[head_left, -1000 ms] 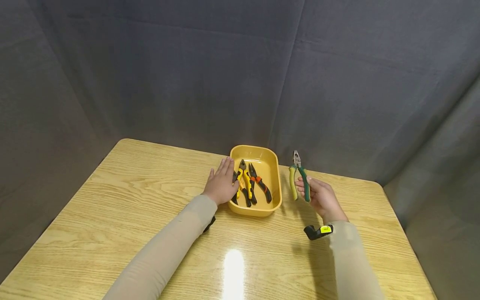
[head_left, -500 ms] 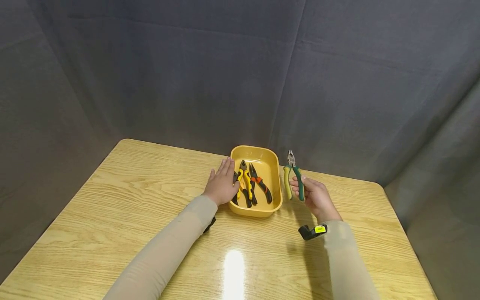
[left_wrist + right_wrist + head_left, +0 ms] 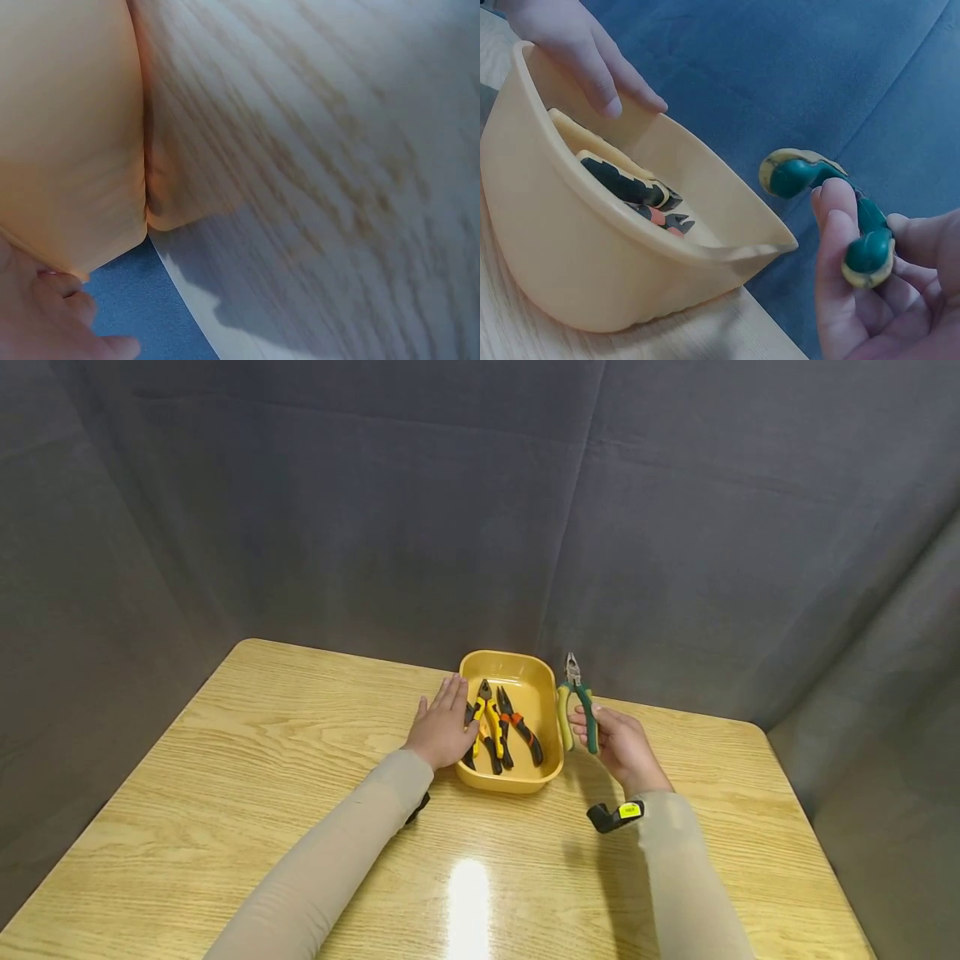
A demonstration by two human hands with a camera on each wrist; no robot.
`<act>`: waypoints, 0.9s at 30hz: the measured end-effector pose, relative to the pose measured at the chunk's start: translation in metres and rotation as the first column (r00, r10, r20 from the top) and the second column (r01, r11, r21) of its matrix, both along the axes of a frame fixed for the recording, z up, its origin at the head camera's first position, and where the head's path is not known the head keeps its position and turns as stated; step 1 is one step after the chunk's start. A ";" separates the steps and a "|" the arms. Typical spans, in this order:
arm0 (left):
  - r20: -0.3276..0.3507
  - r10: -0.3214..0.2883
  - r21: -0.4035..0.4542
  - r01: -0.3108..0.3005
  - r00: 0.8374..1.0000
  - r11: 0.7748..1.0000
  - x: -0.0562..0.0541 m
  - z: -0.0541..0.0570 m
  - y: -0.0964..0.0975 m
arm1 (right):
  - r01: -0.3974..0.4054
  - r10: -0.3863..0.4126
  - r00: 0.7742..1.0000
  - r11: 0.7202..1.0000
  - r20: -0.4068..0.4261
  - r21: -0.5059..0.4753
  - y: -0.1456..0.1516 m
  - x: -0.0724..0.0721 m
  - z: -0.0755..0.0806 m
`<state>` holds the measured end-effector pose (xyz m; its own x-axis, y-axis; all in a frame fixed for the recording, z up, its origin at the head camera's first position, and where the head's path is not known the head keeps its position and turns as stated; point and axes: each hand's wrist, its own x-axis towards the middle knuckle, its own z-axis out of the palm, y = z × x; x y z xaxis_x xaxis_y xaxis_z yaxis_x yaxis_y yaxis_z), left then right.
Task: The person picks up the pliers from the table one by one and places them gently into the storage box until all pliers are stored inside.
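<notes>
My left hand (image 3: pixel 441 728) rests over the left rim of a yellow plastic bin (image 3: pixel 510 784), its fingers straight. Just past the bin's right rim, my right hand (image 3: pixel 622 745) holds pliers (image 3: pixel 591 727) by one green-and-yellow handle, metal nose up and handles spread. The right wrist view shows that green handle (image 3: pixel 870 251) between thumb and fingers. Inside the bin lie yellow-and-black pliers (image 3: pixel 496 727) and orange-and-black pliers (image 3: pixel 533 746). Further dark handles (image 3: pixel 469 762) show at the bin's left side, partly hidden by my left hand.
The bin stands near the back edge of a wood-grain table (image 3: pixel 300 727). A grey curtain (image 3: pixel 375 527) hangs right behind that edge and along both sides. Light glares off the tabletop in front of the bin.
My right hand has moved left with the green-handled pliers, bringing them up to the bin's right rim. The left hand and the bin stay in place.
</notes>
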<state>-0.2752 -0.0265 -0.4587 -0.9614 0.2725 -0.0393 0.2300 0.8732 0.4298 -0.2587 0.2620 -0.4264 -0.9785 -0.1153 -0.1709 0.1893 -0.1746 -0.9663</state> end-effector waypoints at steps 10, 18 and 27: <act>0.008 0.001 -0.016 0.000 1.000 1.000 0.002 0.004 -0.001 | -0.009 0.009 1.000 1.000 -0.009 -0.012 -0.010 -0.004 0.005; -0.001 0.006 -0.028 -0.006 1.000 1.000 0.002 0.004 0.000 | -0.021 0.021 1.000 1.000 -0.007 -0.018 -0.020 -0.008 0.005; -0.007 0.007 -0.005 -0.007 1.000 1.000 0.006 0.008 0.002 | 0.005 -0.006 1.000 1.000 -0.003 -0.018 -0.031 -0.008 0.005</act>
